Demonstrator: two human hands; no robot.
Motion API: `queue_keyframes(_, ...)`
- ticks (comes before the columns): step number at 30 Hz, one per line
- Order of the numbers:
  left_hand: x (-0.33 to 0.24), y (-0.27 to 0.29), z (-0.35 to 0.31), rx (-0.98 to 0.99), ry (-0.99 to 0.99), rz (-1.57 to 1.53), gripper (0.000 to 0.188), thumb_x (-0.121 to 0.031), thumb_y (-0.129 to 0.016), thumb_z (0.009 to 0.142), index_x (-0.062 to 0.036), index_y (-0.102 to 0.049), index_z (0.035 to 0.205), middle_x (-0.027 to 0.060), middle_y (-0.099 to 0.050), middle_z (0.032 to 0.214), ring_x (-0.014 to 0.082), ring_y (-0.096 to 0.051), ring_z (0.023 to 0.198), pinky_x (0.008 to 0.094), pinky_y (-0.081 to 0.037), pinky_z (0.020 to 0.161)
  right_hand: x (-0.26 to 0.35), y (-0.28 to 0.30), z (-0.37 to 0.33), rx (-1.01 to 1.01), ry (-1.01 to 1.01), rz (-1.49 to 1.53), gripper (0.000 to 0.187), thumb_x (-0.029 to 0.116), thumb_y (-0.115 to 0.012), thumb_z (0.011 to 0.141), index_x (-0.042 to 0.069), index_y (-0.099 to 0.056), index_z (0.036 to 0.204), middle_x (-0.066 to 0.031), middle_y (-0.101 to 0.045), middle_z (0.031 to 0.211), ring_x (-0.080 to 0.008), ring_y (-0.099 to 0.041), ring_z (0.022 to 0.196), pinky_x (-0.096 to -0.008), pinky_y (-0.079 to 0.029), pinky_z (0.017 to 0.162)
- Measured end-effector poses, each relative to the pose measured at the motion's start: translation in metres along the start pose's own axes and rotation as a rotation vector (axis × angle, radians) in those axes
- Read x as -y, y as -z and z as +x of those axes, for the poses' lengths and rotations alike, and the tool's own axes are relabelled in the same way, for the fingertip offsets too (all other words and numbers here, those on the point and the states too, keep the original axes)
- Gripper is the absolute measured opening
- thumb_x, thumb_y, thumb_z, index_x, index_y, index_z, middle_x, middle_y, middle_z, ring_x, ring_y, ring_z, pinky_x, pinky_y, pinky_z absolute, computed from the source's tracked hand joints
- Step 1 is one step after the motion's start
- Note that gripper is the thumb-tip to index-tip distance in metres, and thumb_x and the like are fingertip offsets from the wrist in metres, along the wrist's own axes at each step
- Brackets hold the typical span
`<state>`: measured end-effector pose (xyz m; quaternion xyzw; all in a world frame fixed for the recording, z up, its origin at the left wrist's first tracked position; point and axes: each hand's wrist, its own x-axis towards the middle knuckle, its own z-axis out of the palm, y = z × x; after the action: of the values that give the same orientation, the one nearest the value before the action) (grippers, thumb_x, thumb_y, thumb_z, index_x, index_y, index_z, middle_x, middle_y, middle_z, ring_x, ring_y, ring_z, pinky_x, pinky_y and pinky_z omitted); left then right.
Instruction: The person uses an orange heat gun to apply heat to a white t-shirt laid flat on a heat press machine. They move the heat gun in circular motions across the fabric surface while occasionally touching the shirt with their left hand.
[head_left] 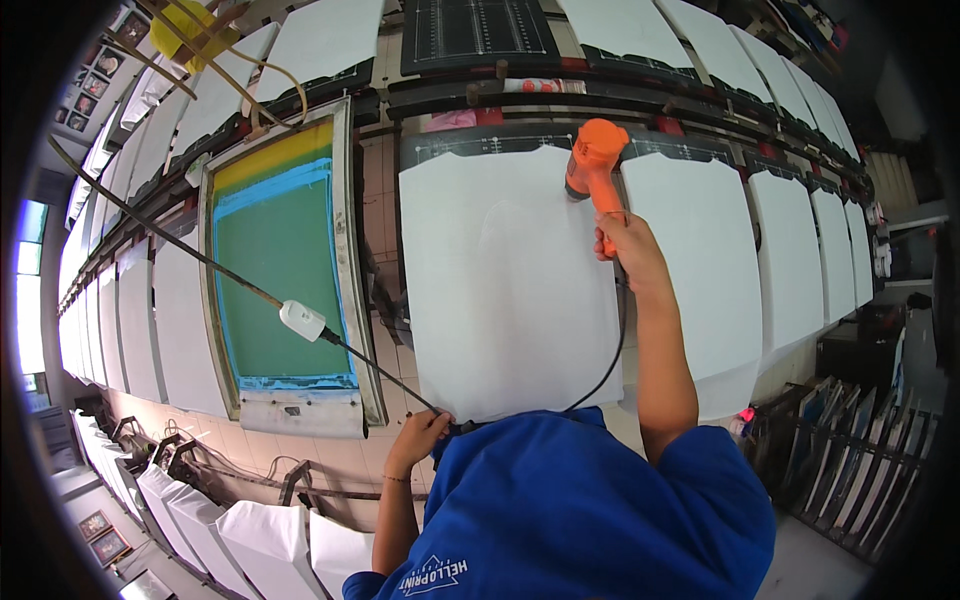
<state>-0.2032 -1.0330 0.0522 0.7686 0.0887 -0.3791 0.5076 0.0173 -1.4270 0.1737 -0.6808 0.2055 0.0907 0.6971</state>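
Centrally, the orange heat gun (594, 160) sits gripped in your right hand (628, 245), nozzle over the white fabric panel (505, 290). Your left hand (420, 432) pinches the black cord (385, 372) below; a green-meshed printing screen (285, 270) lies beyond it.

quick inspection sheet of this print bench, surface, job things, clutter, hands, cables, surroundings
surface: long bench carrying a row of platens, each under a white sheet
job's things: orange heat gun pointed down at the far edge of the middle white sheet; framed green screen lies to its left
clutter: pink cloth behind the platen
grippers: right hand grips the heat gun handle; left hand holds the cable at the sheet's near edge
cables: black cable with white inline plug crosses the screen
surroundings: more white platens below; rack of frames at right
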Motion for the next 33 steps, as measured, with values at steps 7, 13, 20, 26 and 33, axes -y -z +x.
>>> queue_keyframes(7,0.006,-0.011,0.009,0.094,-0.161,0.277,0.034,-0.026,-0.058,0.094,0.0062,-0.071,0.091,0.0197,-0.072,0.091,0.0342,-0.068,0.078,0.0388,-0.052,0.072,0.007,-0.011,-0.022,0.068,-0.092,0.051,0.031,0.032,-0.067,0.090,0.003,-0.058,0.094,-0.0027,-0.058,0.078,-0.0113,-0.058,0.067,-0.0260,-0.049,0.060)
queue_keyframes(13,-0.015,-0.007,0.011,0.161,-0.079,0.307,0.035,-0.027,-0.061,0.090,0.0064,-0.071,0.092,0.0213,-0.071,0.092,0.0391,-0.067,0.077,0.0407,-0.053,0.074,-0.003,-0.018,-0.027,-0.043,-0.057,-0.045,0.030,0.031,-0.066,0.092,0.003,-0.057,0.098,-0.0016,-0.059,0.078,-0.0088,-0.057,0.062,-0.0232,-0.049,0.057)
queue_keyframes(20,0.003,-0.004,0.009,0.066,-0.154,0.161,0.031,-0.022,-0.064,0.090,0.0080,-0.070,0.095,0.0189,-0.072,0.096,0.0312,-0.069,0.077,0.0352,-0.054,0.074,-0.005,-0.011,-0.038,-0.054,-0.088,-0.049,0.033,0.032,-0.065,0.093,0.001,-0.058,0.101,-0.0019,-0.059,0.078,-0.0092,-0.057,0.063,-0.0237,-0.049,0.057)
queue_keyframes(26,0.009,0.022,0.001,0.079,-0.172,-0.165,0.024,-0.008,-0.061,0.090,0.0048,-0.068,0.109,0.0150,-0.070,0.109,0.0224,-0.069,0.082,0.0331,-0.053,0.073,-0.011,-0.004,-0.049,-0.012,-0.124,0.018,0.033,0.033,-0.065,0.092,0.001,-0.058,0.099,-0.0021,-0.058,0.078,-0.0104,-0.057,0.063,-0.0254,-0.049,0.057)
queue_keyframes(33,0.003,0.008,0.042,-0.572,-0.263,0.168,0.029,-0.007,-0.054,0.094,0.0030,-0.058,0.121,0.0173,-0.061,0.109,0.0240,-0.063,0.088,0.0323,-0.052,0.072,-0.017,-0.018,-0.063,-0.046,-0.110,-0.001,0.033,0.032,-0.067,0.091,0.002,-0.056,0.098,-0.0022,-0.059,0.079,-0.0106,-0.058,0.063,-0.0260,-0.049,0.058)
